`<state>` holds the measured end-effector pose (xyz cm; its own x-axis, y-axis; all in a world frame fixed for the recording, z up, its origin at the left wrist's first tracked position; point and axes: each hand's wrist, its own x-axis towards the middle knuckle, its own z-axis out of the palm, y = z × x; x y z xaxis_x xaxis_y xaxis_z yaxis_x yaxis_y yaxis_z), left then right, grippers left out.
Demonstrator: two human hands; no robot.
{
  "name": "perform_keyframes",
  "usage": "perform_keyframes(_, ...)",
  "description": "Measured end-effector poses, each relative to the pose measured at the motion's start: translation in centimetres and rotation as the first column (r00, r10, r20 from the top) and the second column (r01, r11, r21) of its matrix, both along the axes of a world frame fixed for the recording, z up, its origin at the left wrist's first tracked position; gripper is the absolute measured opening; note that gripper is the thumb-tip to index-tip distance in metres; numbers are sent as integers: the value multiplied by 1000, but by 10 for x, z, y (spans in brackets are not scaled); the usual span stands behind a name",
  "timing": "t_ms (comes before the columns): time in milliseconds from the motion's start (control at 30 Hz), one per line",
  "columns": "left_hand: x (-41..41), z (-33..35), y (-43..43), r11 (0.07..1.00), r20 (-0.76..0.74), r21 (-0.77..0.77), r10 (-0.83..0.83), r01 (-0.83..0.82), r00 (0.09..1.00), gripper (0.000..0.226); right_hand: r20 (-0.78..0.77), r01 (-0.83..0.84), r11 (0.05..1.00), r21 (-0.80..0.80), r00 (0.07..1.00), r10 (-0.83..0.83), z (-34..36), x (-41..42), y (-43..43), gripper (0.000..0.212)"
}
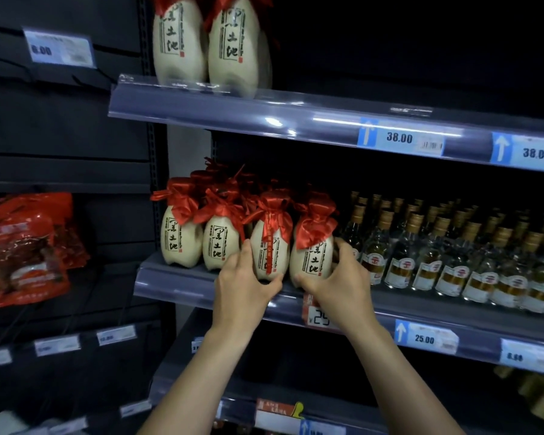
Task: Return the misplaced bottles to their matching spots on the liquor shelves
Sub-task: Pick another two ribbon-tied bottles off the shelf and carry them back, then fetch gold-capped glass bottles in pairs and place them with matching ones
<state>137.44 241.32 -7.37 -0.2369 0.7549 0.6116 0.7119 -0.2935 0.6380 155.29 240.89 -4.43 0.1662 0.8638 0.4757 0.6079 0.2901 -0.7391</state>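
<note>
Two bare forearms stretch up from below to the middle shelf [182, 288]. The left hand [244, 282] is wrapped round a cream bottle with a hanging red strip [269, 252], fingers up its left side and thumb hooked at the front of its base. The right hand [335, 285] grips the neighbouring cream bottle [311, 262], thumb low on its front, fingers curled round its right flank. Both bottles are roughly upright at the shelf's front edge, side by side; whether they rest on it I cannot tell. To their left stand two matching bottles [181, 243] with red bows, and more sit behind. Just right are rows of clear gold-capped bottles [402, 255]. A 25.00 price tag [424, 339] sits on the rim below them. Far left hang red snack bags [22, 246]. Higher up, two larger cream bottles [179, 42] stand on the upper shelf [233, 111].
</note>
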Motion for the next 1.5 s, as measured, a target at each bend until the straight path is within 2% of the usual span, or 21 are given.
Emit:
perform_keyframes(267,1,0,-4,998,-52,32,59,-57,997,92,-7,1,1000,-1,1000,-1,2,-3,-2,84)
perform_keyframes(500,1,-4,-15,997,28,77,-6,4,1000,84,17,-18,1000,18,1000,17,0,0,-11,86)
perform_keyframes(667,-13,-19,-41,978,-1,209,-3,4,1000,48,-22,40,952,303,999,-35,-20,-4,-40,59)
perform_keyframes(733,-18,-25,-52,977,-33,211,-6,13,999,38,-48,59,937,345,998,-45,-27,-7,-50,47)
perform_keyframes(833,-24,-38,-70,984,-68,174,-7,19,998,32,-55,1,937,350,998,20,-42,-20,-63,35)
perform_keyframes(900,-31,-51,-85,993,-67,115,-10,17,998,33,-46,-79,959,272,994,95,-54,-32,-73,32)
perform_keyframes(1033,-55,-87,-125,1000,-70,-30,-3,0,998,35,-13,-235,972,-1,972,235,-92,-64,-96,33)
perform_keyframes(1233,-121,-152,-233,954,-58,-268,121,-132,991,36,65,-412,849,-331,888,456,-160,-136,-164,39)
perform_keyframes(1367,-190,-189,-359,823,-84,-501,261,-267,962,41,100,-520,717,-464,773,626,-206,-213,-254,39)
perform_keyframes(1500,-250,-219,-509,670,-84,-645,414,-366,906,46,111,-600,561,-571,620,776,-238,-296,-364,37)
